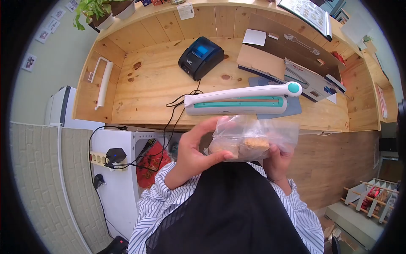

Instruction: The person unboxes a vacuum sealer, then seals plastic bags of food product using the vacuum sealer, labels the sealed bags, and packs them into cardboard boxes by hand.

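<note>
Between my two hands is a clear plastic bag (275, 131) with light brown, crumbly-looking food pieces (256, 142) inside, held in front of my chest near the desk's front edge. My left hand (195, 148) grips its left end, thumb across the front and fingers behind the top. At its lower right, my right hand (279, 160) pinches the plastic, most of its fingers hidden behind the bag. Just beyond the bag lies a white and teal bag sealer (237, 108), its long arm (249, 91) raised at a slant.
A black receipt printer (201, 58) stands at the desk's back. An opened cardboard box (262, 63) occupies the right, beside a grey-blue mat (292, 108). Black cables (171, 114) cross the front edge toward a power strip (98, 159) at left. A wooden rim (207, 21) encloses the desk.
</note>
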Available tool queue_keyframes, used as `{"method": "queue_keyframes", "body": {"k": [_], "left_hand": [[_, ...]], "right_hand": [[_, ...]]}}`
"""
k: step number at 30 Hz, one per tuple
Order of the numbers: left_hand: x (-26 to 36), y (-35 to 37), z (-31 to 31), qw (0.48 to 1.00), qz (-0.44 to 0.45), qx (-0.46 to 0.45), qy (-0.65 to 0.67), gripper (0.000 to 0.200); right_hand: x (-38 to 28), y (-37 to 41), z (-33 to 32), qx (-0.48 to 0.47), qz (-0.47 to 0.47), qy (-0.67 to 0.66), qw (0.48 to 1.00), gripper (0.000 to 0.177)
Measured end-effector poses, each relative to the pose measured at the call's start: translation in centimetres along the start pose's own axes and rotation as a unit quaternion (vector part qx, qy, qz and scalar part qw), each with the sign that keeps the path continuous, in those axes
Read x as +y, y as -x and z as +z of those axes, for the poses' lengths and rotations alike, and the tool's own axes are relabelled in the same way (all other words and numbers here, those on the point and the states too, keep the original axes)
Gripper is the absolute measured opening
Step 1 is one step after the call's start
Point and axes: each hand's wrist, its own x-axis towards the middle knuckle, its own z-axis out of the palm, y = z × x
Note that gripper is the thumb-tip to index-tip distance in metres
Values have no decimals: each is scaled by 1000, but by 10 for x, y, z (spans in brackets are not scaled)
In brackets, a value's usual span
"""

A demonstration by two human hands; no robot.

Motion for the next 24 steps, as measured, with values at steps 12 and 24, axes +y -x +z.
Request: {"method": "queue_keyframes", "body": {"k": [12,24], "left_hand": [[9,-21,2,998,-21,-4,-56,45],[-3,-36,3,995,10,-1,-96,21]], "right_hand": [[-4,-13,-6,18,51,22,998,19],[-3,-30,-12,24,91,18,995,20]]}}
